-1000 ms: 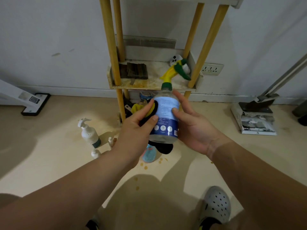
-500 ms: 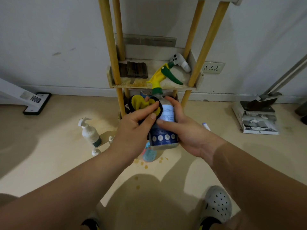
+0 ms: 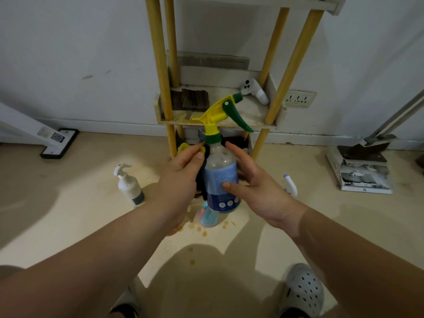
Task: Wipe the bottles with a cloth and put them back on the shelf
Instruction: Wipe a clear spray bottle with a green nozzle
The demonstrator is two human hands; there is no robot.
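**Cloth climbs to the bottle's shoulder**

Since half a second ago my left hand [image 3: 181, 177] has slid the cloth [image 3: 200, 182] up from the label toward the neck. The spray bottle [image 3: 221, 180] has also come more upright, so its yellow head now crosses the front edge of the shelf [image 3: 176, 122].

Left of the shelf and out in front of it, a white pump bottle [image 3: 129, 187] stands on the floor, waiting its turn, I'd say. Straight in front of the shelf, my left hand is curled round the dark-and-yellow cloth and presses it to the bottle's left side. The wrist is bent inward and the fingertips reach just under the green collar. That is where the cloth has to go to clean the shoulder.

The spray bottle itself is in mid-air before the shelf's lower tier, not yet back on any board. My right hand [image 3: 257, 187] steadies it, thumb flat on the blue label and fingers behind, with the forefinger stretched up beside the neck. It looks a light hold, loose enough to let the bottle turn under the cloth.

Below the spray bottle a blue bottle [image 3: 208, 216] lies on the floor. To the right, in front of the shelf, lies a small white bottle [image 3: 290, 185].
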